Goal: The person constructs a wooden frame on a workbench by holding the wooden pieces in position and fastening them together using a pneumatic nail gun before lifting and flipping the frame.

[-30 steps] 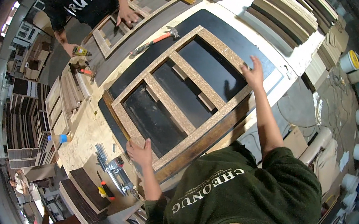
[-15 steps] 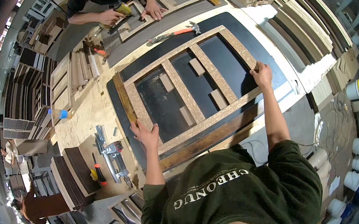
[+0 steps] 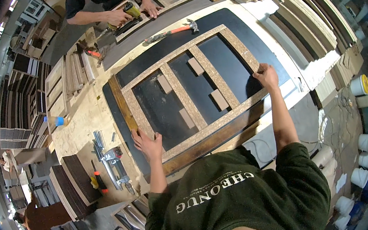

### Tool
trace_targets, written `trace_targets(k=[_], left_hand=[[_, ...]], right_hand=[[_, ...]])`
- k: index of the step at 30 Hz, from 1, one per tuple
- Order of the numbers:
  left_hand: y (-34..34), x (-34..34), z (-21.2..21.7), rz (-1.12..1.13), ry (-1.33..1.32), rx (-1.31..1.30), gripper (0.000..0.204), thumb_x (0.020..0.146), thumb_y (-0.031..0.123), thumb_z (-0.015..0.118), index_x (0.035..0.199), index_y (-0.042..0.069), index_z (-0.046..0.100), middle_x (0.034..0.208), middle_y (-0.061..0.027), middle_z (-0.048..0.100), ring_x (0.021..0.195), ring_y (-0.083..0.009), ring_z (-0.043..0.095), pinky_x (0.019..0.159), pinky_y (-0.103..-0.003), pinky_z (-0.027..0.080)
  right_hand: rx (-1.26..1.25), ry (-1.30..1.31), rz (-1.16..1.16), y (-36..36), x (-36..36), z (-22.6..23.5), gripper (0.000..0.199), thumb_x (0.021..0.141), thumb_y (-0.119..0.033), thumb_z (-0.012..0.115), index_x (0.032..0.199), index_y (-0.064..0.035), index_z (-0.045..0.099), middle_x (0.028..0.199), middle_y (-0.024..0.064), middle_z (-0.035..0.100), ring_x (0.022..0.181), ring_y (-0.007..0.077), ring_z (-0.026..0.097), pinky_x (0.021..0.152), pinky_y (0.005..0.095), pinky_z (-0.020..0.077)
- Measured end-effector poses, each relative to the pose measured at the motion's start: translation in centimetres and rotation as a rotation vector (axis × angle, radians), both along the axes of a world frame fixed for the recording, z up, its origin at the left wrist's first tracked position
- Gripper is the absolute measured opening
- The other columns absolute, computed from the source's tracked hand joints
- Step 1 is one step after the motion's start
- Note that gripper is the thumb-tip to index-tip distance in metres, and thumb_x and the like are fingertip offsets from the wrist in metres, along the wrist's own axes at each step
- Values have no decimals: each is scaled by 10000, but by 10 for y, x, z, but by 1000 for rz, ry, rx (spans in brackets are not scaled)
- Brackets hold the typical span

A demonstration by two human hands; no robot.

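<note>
A chipboard frame (image 3: 204, 128) with two inner bars lies on a dark panel (image 3: 222, 18) on the bench before me. My left hand (image 3: 149, 145) straddles its left rail near the close corner, fingers along the outer edge and thumb on the inner side. Over at the right rail, my right hand (image 3: 266, 77) pinches the outer edge, thumb and fingers together. Several small blocks (image 3: 196, 66) sit against the inner bars. Brown strips lie along the frame's left side (image 3: 121, 105) and near side (image 3: 215, 144).
A claw hammer (image 3: 173, 31) lies beyond the frame. Across the bench a co-worker's hand holds a nail gun (image 3: 132, 11) over another frame. Left are a metal tool (image 3: 118, 167), an orange-handled tool (image 3: 99, 181) and a bottle (image 3: 58, 120). Stacked boards (image 3: 302, 27) stand right.
My view has shifted slightly, so the bench appears a little farther left. Both my hands stay on the chipboard frame. The co-worker's nail gun has moved right along the other frame.
</note>
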State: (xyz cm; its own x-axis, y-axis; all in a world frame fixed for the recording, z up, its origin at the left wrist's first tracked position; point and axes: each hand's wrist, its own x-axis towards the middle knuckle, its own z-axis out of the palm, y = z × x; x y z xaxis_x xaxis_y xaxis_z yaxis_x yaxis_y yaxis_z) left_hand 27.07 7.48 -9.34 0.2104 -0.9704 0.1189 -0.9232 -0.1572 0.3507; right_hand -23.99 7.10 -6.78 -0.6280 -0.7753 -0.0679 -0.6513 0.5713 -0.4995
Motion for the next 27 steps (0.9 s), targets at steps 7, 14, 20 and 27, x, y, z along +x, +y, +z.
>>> trace_targets(k=[7, 14, 20, 27], left_hand=[[8, -3, -7, -4, 46, -4, 803, 716, 248, 688, 1386, -21, 337, 1462, -163, 265, 1364, -351, 237, 1109, -565, 154], [14, 4, -4, -10, -129, 27, 838, 753, 390, 681, 1415, 32, 312, 1460, -155, 295, 1382, -365, 220, 1061, -630, 206], [9, 7, -13, -36, -164, -32, 814, 764, 387, 681, 1419, 60, 324, 1463, -151, 301, 1375, -368, 235, 1052, -622, 231], [17, 6, -13, -39, -111, -81, 778, 751, 335, 677, 1393, 29, 361, 1438, -163, 344, 1352, -363, 273, 1067, -553, 253]], right_hand=[[15, 42, 17, 10, -3, 5, 547, 637, -262, 813, 1096, -28, 628, 1040, 178, 638, 971, 324, 615, 856, 386, 478], [63, 55, 37, 5, -2, 4, 599, 655, -311, 791, 1163, -58, 600, 1144, 193, 600, 1070, 338, 579, 920, 405, 467], [60, 50, 34, 6, 0, 7, 553, 687, -332, 778, 1136, -57, 612, 1115, 196, 602, 1048, 350, 578, 907, 409, 468], [61, 102, -9, 13, 7, -10, 555, 738, -349, 747, 1174, -58, 564, 1128, 199, 564, 1042, 373, 551, 897, 440, 460]])
